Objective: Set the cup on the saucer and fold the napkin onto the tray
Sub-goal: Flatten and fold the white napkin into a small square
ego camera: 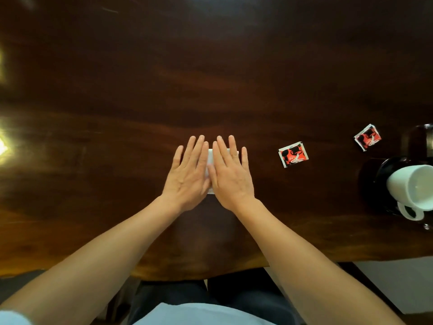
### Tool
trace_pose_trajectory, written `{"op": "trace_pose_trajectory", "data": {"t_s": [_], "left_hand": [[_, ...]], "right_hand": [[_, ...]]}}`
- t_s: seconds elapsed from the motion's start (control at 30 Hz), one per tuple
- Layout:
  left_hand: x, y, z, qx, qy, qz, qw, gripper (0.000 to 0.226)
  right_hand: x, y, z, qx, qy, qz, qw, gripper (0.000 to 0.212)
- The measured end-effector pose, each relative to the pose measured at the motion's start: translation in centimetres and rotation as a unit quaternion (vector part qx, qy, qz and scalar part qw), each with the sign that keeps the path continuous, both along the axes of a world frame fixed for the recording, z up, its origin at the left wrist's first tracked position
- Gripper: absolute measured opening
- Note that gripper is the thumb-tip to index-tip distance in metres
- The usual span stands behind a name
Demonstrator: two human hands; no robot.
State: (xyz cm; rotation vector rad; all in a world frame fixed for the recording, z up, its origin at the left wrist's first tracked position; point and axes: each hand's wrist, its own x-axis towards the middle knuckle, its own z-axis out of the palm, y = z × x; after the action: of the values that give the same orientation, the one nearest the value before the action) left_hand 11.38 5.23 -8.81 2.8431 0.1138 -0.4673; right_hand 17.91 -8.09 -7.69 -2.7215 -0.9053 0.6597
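napkin (210,156) flat on tabletop (210,78) under left hand (187,174) and right hand (230,177), fingers straight, no grip closed, its axis mostly hidden; cup (412,186) looks seated on saucer (384,174) at 3 o'clock, right hand nearer

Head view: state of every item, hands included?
napkin: folded small, flat on the table, mostly hidden
left hand: flat, pressing the napkin
right hand: flat, pressing the napkin
cup: on the saucer, looks empty
near sachet: flat on the table
far sachet: flat on the table, apart
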Motion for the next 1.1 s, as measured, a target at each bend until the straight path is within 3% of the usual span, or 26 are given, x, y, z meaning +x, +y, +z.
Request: {"op": "trace_pose_trajectory", "data": {"t_s": [0.13, 0.33, 0.47, 0.57, 0.63, 0.67, 0.73, 0.8, 0.83, 0.9, 0.97, 1.03, 1.1], "left_hand": [[-1.2, 1.6, -1.2, 0.036, 0.034, -0.033, 0.998, 0.082], [-0.4, 1.9, 0.6, -0.018, 0.065, -0.015, 0.998, 0.085], [1.4, 1.2, 3.1, -0.106, -0.011, 0.104, 0.989, 0.046], [2.3, 0.5, 5.2, -0.234, -0.006, 0.254, 0.939, 0.03], [2.3, 0.1, 7.2, -0.279, -0.033, 0.301, 0.911, 0.032], [2.1, -0.2, 8.4, -0.289, -0.056, 0.309, 0.904, 0.032], [1.2, -0.8, 11.1, -0.298, -0.12, 0.296, 0.9, 0.033], [-0.2, -1.6, 13.8, -0.303, -0.197, 0.221, 0.906, 0.032], [-1.0, -1.9, 14.9, -0.301, -0.227, 0.17, 0.91, 0.031], [-2.4, -2.4, 16.9, -0.297, -0.24, 0.06, 0.922, 0.029], [-3.7, -2.6, 18.5, -0.302, -0.206, -0.033, 0.93, 0.031], [-4.7, -2.0, 20.1, -0.31, -0.205, -0.08, 0.925, 0.023], [-4.8, -0.9, 21.7, -0.287, -0.263, -0.04, 0.92, 0.018]], "right_hand": [[-0.6, -1.8, -1.7, -0.059, -0.011, 0.054, 0.997, 0.077], [0.7, -1.6, -0.4, -0.082, 0.06, 0.078, 0.992, 0.075], [1.7, -1.5, 1.5, -0.044, 0.09, 0.051, 0.994, 0.06], [1.2, -0.9, 3.7, 0.034, 0.106, -0.097, 0.989, 0.054], [0.9, -0.8, 5.9, 0.121, 0.156, -0.285, 0.938, 0.047], [0.7, -0.9, 7.2, 0.159, 0.199, -0.382, 0.888, 0.044], [0.1, -1.3, 9.9, 0.219, 0.327, -0.527, 0.753, 0.037], [-1.3, -1.4, 12.5, 0.301, 0.457, -0.56, 0.622, 0.032], [-2.1, -1.4, 13.7, 0.341, 0.491, -0.541, 0.592, 0.03], [-3.4, -1.3, 15.7, 0.409, 0.521, -0.496, 0.562, 0.027], [-4.1, -1.6, 17.4, 0.435, 0.511, -0.481, 0.565, 0.025], [-4.5, -2.3, 19.2, 0.433, 0.477, -0.475, 0.599, 0.027], [-4.8, -3.4, 21.0, 0.432, 0.46, -0.441, 0.638, 0.025]]}}
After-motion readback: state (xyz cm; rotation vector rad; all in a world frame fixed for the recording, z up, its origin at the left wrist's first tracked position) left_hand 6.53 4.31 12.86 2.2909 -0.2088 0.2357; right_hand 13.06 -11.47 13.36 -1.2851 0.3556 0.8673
